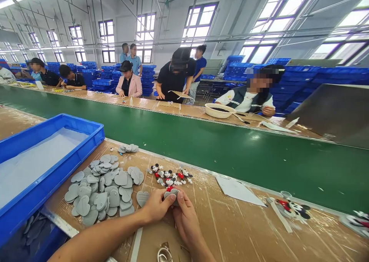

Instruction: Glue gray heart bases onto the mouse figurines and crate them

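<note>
Both hands meet over the brown worktop, pinching a small grey heart-shaped piece (173, 192) between thumbs and fingers. My left hand (157, 207) grips its left side, while my right hand (186, 212) closes on its right. Red and black parts of a mouse figure show just behind the heart; whether they are joined to it I cannot tell. Beyond my fingers lie several mouse figures (167, 174) in red, black and white. A single grey heart (142, 198) rests beside my left hand. Farther left is a large heap of grey hearts (100, 201).
A blue bin (83, 148) with a white sheet inside stands at left. A green conveyor belt (201, 133) runs across, with co-workers seated and standing behind it. White paper (239, 191) and more mouse figures (291, 209) lie at right. A metal ring-like item (164, 254) is near the front.
</note>
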Motion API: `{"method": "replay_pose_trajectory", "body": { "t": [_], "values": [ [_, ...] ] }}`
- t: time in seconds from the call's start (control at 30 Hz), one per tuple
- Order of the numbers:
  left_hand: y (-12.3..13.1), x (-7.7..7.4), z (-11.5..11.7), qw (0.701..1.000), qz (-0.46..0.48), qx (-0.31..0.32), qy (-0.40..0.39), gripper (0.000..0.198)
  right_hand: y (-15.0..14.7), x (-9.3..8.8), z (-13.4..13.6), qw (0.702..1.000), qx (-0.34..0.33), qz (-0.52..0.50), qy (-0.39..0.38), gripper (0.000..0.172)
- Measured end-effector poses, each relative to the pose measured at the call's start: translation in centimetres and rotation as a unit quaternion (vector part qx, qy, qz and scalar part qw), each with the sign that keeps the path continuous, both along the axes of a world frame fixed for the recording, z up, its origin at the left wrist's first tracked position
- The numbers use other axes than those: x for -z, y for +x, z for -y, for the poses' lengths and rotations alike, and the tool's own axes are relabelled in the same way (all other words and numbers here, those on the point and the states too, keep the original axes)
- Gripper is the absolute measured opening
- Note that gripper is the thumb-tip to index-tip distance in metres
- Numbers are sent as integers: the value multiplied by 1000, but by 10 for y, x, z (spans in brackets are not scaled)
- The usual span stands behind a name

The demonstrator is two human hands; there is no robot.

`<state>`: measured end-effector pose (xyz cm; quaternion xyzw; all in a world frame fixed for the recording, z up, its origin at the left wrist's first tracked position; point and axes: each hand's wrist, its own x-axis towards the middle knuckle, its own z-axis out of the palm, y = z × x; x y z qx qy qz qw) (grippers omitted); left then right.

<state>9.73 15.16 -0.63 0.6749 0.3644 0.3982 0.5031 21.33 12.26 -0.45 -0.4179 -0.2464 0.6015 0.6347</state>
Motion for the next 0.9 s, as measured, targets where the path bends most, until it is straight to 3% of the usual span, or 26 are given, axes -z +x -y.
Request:
{"method": "replay_pose_trajectory", "body": {
  "t": [0.7,0.9],
  "values": [
    [-1,-2,1,1000,5,9,-4,60,-2,-12,3,1000,2,7,18,51],
    [-2,-4,2,1000,8,10,-6,61,-1,-7,2,999,1,15,29,47]
  ]
}}
